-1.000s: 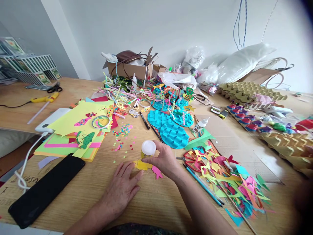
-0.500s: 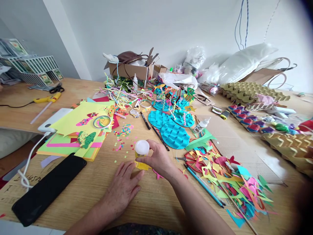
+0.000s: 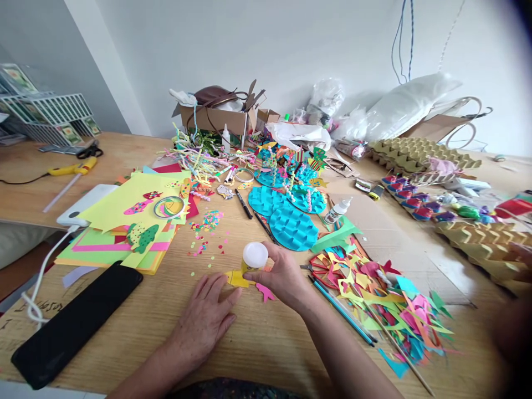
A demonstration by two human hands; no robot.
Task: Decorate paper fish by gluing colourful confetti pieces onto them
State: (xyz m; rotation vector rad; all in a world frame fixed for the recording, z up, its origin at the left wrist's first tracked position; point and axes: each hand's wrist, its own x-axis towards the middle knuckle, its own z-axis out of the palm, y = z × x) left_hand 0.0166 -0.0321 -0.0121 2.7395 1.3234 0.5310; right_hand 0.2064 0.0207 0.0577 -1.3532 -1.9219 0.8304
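Observation:
My right hand (image 3: 283,277) is wrapped round a small clear bottle with a white cap (image 3: 255,255), held above the wooden table. Just below and left of it, a yellow paper fish (image 3: 236,279) lies flat, with my left hand (image 3: 210,307) palm down beside it, fingertips at its left edge. Partly under my right hand is a pink paper shape (image 3: 265,291). Small round confetti dots (image 3: 202,244) are scattered beyond my left hand.
Yellow paper sheets (image 3: 112,202) and a black phone-like slab (image 3: 77,327) lie left. Blue textured card (image 3: 293,224) stands ahead, beside a glue bottle (image 3: 337,210). Paper scraps (image 3: 399,310), scissors and teal pens (image 3: 343,313) lie right.
My right hand has moved the bottle to the right, uncovering more of the yellow fish. My left hand stays nearly in place. The whole view has shifted slightly.

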